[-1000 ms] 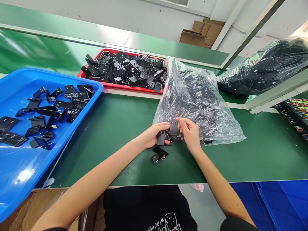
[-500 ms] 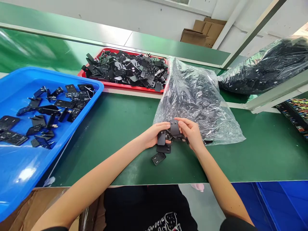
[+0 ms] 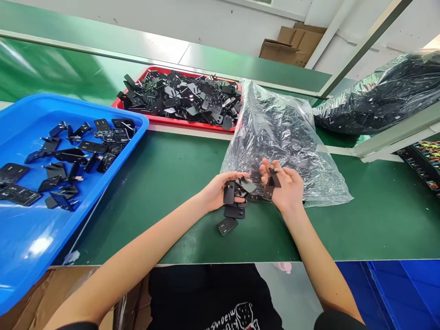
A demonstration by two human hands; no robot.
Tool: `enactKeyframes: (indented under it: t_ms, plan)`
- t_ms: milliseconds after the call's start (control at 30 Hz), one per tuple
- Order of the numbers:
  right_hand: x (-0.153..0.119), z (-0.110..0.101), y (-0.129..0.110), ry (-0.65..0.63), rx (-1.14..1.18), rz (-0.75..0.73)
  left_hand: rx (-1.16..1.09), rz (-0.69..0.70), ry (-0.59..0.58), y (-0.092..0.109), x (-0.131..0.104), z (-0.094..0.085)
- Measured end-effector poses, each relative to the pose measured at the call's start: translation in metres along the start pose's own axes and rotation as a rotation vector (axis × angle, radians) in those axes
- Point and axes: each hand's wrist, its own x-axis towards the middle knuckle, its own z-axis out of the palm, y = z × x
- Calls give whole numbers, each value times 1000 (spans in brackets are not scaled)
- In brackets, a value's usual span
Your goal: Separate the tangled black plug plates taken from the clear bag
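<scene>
Left hand (image 3: 222, 190): grasping clustered black tabbed plates (image 3: 229, 192).
Right hand (image 3: 288, 188): palm up, cradling similar pieces (image 3: 275, 178) by the clear bag (image 3: 285, 133).
Green bench (image 3: 178, 183): loose plates (image 3: 227, 226) near left hand.
Tabbed plates: apparently being picked through; next move calls for steady left grip.

Looking like a factory workshop. Showing it through small black parts (image 3: 189, 97) in bulk: filling a red tray (image 3: 185, 123) beyond the hands (image 3: 216, 191) and to their left, lying loose in a blue tray (image 3: 20, 238) farther left, bulging inside a clear plastic bag (image 3: 282, 133) just beyond. Also showing a long green table (image 3: 182, 160) under the hands, a pale frame (image 3: 367, 49) and a second bag (image 3: 381, 98) beyond to the right, a cardboard box (image 3: 292, 48) near a white wall (image 3: 144, 16) far beyond, and blue bins (image 3: 405, 288) low to the right.
</scene>
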Motion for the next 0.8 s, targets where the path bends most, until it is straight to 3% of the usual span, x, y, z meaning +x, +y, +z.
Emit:
enactKeyframes:
  t_ms: [167, 333, 433, 800]
  plan:
    - [-1, 4, -1, -29, -148, -45, -13, -11, -10, 0, 0, 0]
    - [2, 5, 2, 35, -79, -163, 53, 4, -38, -2, -1, 2]
    - [2, 9, 9, 10, -95, -218, 103, 23, -88, -5, 0, 0]
    - [-15, 25, 37, -72, -749, -545, 87, 71, -86, -7, 3, -2]
